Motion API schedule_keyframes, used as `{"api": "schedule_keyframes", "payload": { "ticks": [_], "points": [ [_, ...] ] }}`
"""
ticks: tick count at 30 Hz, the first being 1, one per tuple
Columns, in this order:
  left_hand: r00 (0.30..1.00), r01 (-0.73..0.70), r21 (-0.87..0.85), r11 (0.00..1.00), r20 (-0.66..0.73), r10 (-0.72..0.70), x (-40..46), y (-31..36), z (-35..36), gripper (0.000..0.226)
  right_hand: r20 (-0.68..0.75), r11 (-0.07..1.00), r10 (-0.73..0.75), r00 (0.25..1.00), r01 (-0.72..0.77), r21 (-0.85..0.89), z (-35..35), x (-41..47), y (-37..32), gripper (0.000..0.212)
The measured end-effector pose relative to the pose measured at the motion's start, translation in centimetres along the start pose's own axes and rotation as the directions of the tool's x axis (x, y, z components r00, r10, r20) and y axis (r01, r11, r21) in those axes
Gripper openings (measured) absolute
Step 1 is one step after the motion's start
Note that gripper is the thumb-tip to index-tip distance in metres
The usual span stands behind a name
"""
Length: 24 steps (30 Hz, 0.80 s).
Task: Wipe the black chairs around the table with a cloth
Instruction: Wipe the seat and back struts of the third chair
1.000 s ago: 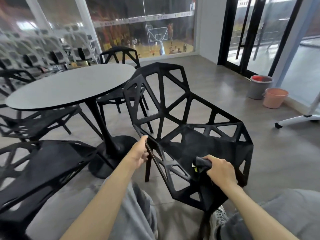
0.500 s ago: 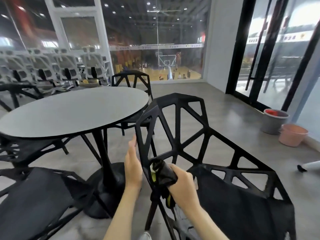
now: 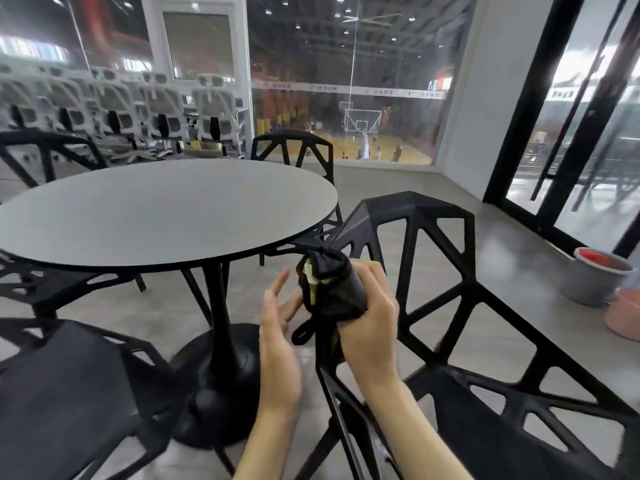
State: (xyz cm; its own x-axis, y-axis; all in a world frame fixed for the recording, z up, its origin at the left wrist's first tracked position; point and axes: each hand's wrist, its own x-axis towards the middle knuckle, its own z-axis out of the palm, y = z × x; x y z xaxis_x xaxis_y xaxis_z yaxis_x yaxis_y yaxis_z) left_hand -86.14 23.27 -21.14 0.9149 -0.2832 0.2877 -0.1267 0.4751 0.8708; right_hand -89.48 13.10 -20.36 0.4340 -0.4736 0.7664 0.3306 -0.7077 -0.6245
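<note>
Chairs first, counted from my left: one black chair (image 3: pixel 69 386) at the lower left with its seat toward me, a second black chair (image 3: pixel 45 157) behind the round surface (image 3: pixel 156 209) at the far left, a third (image 3: pixel 294 147) at the far side of it, and the fourth, the near black chair (image 3: pixel 450 306), on my right with its open lattice back. A further dark lattice frame shows under the left rim of the surface, but I cannot tell whether it is a separate chair. The surface stands on a single black pedestal (image 3: pixel 221 358).

My left hand (image 3: pixel 277 351) is raised beside the cloth, its fingers (image 3: pixel 277 282) straight and a little apart, holding nothing. The black cloth (image 3: pixel 329 285), bunched up with a bit of yellow-green showing at its edge, sits against the front edge of the near chair's back. My right hand (image 3: pixel 370 327) grips it, fingers curled tight round the bundle.

Farther right, against the glass doors, stand two buckets: a grey bucket (image 3: pixel 595 275) with something red inside, and a pink bucket (image 3: pixel 623 317) just beside it at the frame edge.
</note>
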Motion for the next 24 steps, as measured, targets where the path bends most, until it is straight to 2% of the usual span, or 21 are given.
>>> {"api": "schedule_keyframes", "payload": {
  "ticks": [6, 12, 15, 17, 21, 24],
  "points": [
    [0.998, 0.059, -0.088, 0.994, -0.031, -0.062, 0.1, -0.1, -0.2, 0.055, 0.106, 0.996, 0.059, 0.993, -0.051, -0.077, -0.8, -4.9, 0.8, 0.055],
    [0.998, -0.008, 0.007, 1.000, -0.064, 0.009, -0.6, 0.4, 0.2, 0.052, -0.017, 0.996, 0.019, 1.000, -0.020, -0.082, 0.0, 5.1, -0.9, 0.025],
    [1.000, 0.010, 0.041, 0.999, -0.022, -0.009, -0.7, 0.5, 0.2, 0.052, -0.159, 0.978, 0.155, 0.975, -0.174, -0.115, -0.1, 9.5, 1.0, 0.018],
    [1.000, 0.008, 0.033, 0.999, -0.011, -0.007, -0.6, 0.3, 0.1, 0.053, -0.176, 0.968, 0.191, 0.966, -0.215, -0.128, -0.2, 9.8, 1.6, 0.013],
    [0.999, -0.010, -0.036, 0.999, -0.048, 0.008, -0.4, 0.6, 0.7, 0.055, -0.012, 0.992, 0.010, 1.000, -0.011, -0.129, -0.1, 4.8, -0.2, 0.026],
    [0.996, 0.021, -0.083, 0.996, -0.088, -0.029, -0.4, 0.9, 1.2, 0.050, 0.113, 0.980, -0.098, 0.989, 0.116, -0.162, -0.7, 4.3, 0.1, 0.038]
  ]
}}
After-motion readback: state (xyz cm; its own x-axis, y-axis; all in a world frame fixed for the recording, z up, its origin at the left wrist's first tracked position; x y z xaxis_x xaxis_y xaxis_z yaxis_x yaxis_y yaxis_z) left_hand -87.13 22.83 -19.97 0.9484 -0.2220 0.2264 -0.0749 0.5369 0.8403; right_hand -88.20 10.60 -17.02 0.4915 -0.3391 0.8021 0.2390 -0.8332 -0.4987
